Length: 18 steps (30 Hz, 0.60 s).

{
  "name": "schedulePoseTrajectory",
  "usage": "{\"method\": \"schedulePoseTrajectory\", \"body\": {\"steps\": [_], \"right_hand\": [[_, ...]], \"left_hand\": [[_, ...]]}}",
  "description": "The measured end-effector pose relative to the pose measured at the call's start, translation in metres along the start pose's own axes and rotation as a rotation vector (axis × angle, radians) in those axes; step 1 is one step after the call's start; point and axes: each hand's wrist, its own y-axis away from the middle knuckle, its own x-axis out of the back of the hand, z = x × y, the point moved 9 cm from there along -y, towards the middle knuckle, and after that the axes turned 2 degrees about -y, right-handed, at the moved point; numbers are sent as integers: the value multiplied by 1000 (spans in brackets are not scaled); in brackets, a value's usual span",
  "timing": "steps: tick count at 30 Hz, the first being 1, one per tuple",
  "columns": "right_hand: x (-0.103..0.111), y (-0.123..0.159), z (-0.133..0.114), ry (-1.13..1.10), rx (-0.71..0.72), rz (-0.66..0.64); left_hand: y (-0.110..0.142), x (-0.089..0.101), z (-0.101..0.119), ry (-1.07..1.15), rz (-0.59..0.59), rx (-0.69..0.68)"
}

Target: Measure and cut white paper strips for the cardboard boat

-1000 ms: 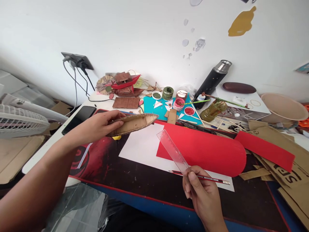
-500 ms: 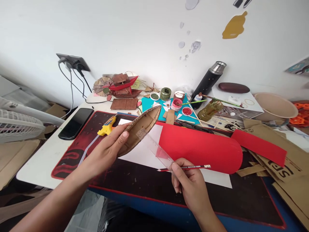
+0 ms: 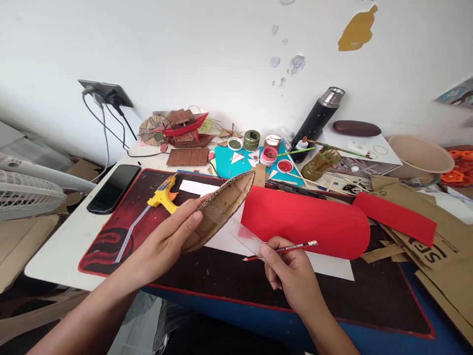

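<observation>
My left hand (image 3: 168,241) is closed round a boat-shaped cardboard hull (image 3: 221,207), held tilted above the desk with its hollow side towards me. My right hand (image 3: 291,273) grips a clear plastic ruler (image 3: 246,231) together with a red pencil (image 3: 286,249). The ruler's far end lies against the inside of the hull. Under both hands lies a white sheet of paper (image 3: 334,268), and a curled red corrugated sheet (image 3: 306,222) rests on it just right of the hull.
A yellow glue gun (image 3: 162,193) and a black phone (image 3: 114,188) lie to the left on the red-and-black mat (image 3: 111,241). Paint pots, brushes, a black flask (image 3: 316,121) and a red model boat (image 3: 183,128) line the back. Cardboard scraps (image 3: 436,236) pile at right; a fan (image 3: 25,192) stands left.
The left hand brought the hull down and nearer, turning its hollow side up. The right hand moved left, and the ruler now rests in the hull.
</observation>
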Motion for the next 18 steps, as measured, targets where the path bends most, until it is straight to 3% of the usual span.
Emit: {"method": "schedulePoseTrajectory", "body": {"steps": [6,18], "right_hand": [[0,1,-1,0,-12,4],[1,0,-1,-9,15,8]], "left_hand": [[2,-2,7,-4,11,-13],[4,-6,0,-44,-7,11]]}}
